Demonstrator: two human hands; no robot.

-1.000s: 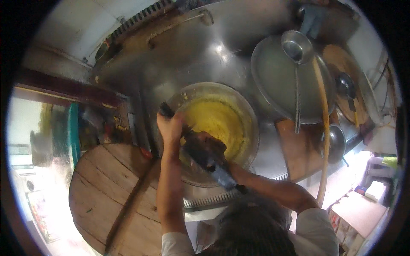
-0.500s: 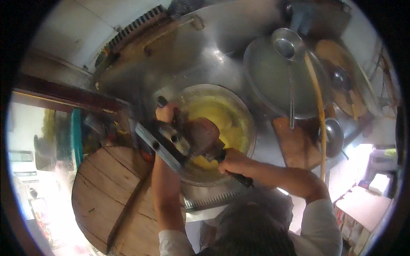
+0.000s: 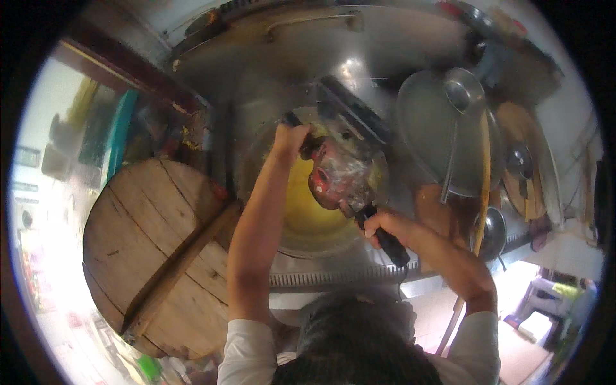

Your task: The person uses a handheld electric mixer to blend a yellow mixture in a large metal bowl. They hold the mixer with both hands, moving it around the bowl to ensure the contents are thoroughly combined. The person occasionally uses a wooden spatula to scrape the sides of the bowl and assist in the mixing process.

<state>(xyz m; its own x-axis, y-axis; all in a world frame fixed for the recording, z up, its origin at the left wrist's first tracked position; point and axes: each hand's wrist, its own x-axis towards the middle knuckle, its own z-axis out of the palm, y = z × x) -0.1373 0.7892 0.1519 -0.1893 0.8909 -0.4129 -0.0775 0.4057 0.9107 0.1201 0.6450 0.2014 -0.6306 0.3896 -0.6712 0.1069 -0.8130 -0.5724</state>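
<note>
Both of my hands grip a two-handled tool (image 3: 340, 176) with a red and grey body, held tilted above a large round pan (image 3: 305, 250). My left hand (image 3: 292, 140) is closed around the black grip at its far left end. Around the longer black handle at the near right, my right hand (image 3: 388, 226) is closed too. A dark, flat, long plate (image 3: 353, 115) extends from the tool's far side. Yellow contents (image 3: 301, 199) show in the pan below, partly hidden by the tool and my left forearm.
A round wooden lid (image 3: 160, 212) with a crossbar lies at the left. To the right is a wide metal pan (image 3: 420, 128), with a ladle (image 3: 459, 96) and a long wooden stick (image 3: 482, 186) across it. A metal counter surrounds the pans, with a slatted strip (image 3: 333, 276) along its near edge.
The tool has turned over and risen. Its flat plate swung from the near left to the far right, and its red side now shows. My view has shifted, and both hands keep their grips.
</note>
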